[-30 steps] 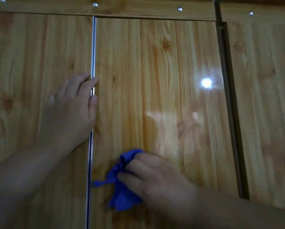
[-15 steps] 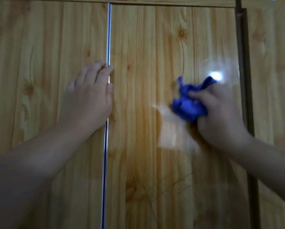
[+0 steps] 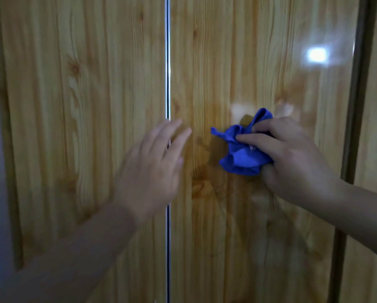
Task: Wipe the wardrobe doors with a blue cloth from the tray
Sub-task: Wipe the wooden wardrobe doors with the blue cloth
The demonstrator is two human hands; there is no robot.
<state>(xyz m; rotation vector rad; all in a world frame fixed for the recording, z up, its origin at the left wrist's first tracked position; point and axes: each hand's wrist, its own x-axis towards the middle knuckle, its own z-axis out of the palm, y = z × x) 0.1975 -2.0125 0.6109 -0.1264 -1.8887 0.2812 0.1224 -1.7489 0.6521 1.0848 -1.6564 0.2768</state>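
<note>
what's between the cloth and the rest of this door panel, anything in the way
Nothing visible. The right hand presses the cloth on the bare door. The left hand is spread over the seam, left of the cloth and apart from it.

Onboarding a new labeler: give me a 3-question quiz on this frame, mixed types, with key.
1. True or false: the right hand grips the blue cloth bunched against the wooden door.
2. The left hand is: A) holding the cloth B) open, fingers spread, over the metal strip C) out of view.
3. Fill in: the bright light reflection sits toward the upper ____ of the frame.

Key: 1 true; 2 B; 3 right.
</note>
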